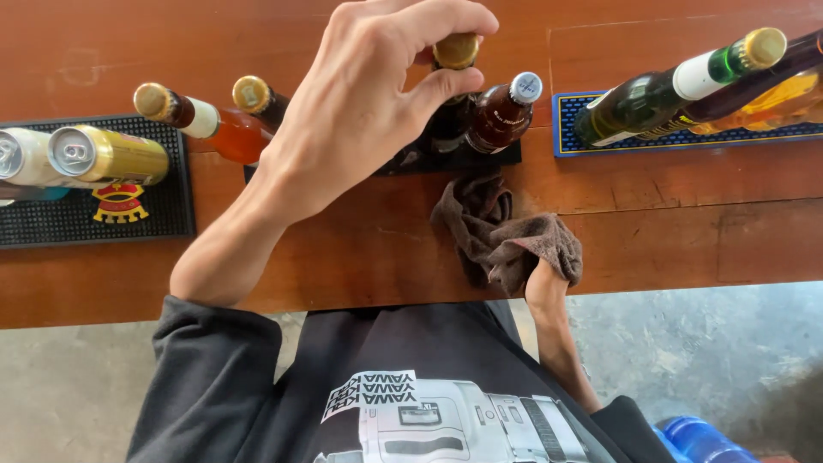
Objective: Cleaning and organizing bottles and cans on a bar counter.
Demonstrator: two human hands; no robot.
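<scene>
Nearest to me: my right hand [549,287] rests at the near edge of the wooden counter [360,257]. Its fingers are bunched into a brown cloth [506,236], which covers them; the grip itself is hidden, but the cloth is gathered over the hand and trails up and left onto the counter top.

Farther out: my left hand [360,111] reaches across the counter. Thumb and forefinger [446,17] are pinched on the gold cap of a dark bottle [454,53], which stands on a black bar mat [454,159] near the middle of the counter. The other fingers are curled loosely above the cap.

Just right of that bottle, on the same mat, stands a brown bottle with a silver cap [506,111], close beside it; I cannot tell whether they touch. Left of my wrist stand an amber bottle with a gold cap [206,120] and a second gold-capped bottle [257,96], partly hidden behind my hand.

Far left: a separate black rubber mat [163,214] carries a gold can [111,154] and a silver can [21,159], side by side and touching.

Far right: a blue bar mat [566,129] holds a green bottle with a gold cap [677,90], with a dark bottle and an orange bottle [771,99] just beyond it.
</scene>
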